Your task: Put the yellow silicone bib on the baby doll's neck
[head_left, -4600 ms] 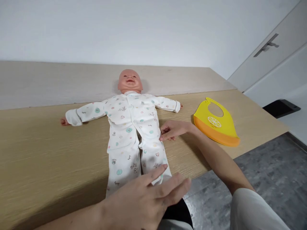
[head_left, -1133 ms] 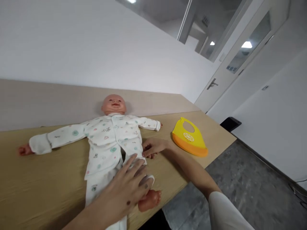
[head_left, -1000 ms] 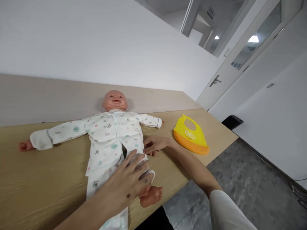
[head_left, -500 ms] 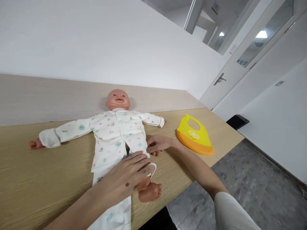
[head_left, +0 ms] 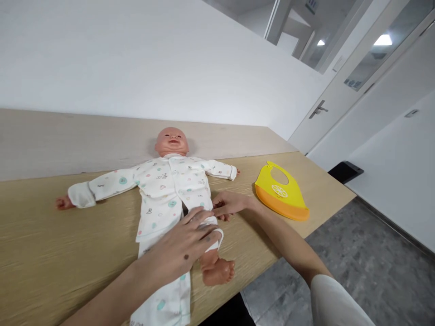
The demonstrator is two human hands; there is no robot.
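A baby doll (head_left: pixel 172 141) lies face up on the wooden table, wearing a white patterned top (head_left: pixel 158 210) and matching trousers (head_left: pixel 170 301). Its bare foot (head_left: pixel 219 271) sticks out below the bunched cuff of the trouser leg nearer the table edge; the other leg is covered as far as the frame shows. Over the thigh of the bare-footed leg, my left hand (head_left: pixel 185 242) curves its fingers round the cloth, thumb hidden. My right hand (head_left: pixel 227 204) pinches the trousers at the outer side of the hip, fingertips partly hidden. Both hands nearly touch.
A yellow silicone bib (head_left: pixel 282 185) with an orange pocket lies to the right on the table (head_left: pixel 30 253). Behind the doll runs a pale raised panel (head_left: pixel 41 140) against the wall. A dark flat object (head_left: pixel 345 172) is beyond the table's right end, near a door (head_left: pixel 321 111).
The whole view shifts slightly, so the doll and bib appear a little further right. Against the doll, my hands hold nearly the same places, with the left hand slightly higher on the leg.
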